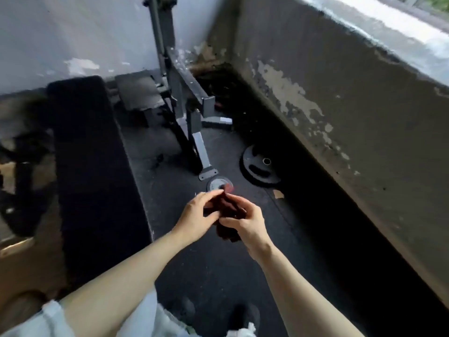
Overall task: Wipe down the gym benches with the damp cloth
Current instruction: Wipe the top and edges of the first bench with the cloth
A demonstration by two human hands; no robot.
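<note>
A dark red cloth [227, 207] is bunched between both hands in front of me, above the black floor. My left hand [196, 216] pinches its upper part with fingers and thumb. My right hand [246, 227] grips its lower part, which hangs below the palm. A long black padded bench [90, 166] runs away from me on the left, about an arm's length from the hands. A smaller dark pad [138, 92] sits beyond it near the wall.
A grey metal rack frame [192, 113] stands at the back centre. A black weight plate [261, 166] and a small grey plate [217, 183] lie on the rubber floor. A stained concrete wall [340, 105] runs along the right.
</note>
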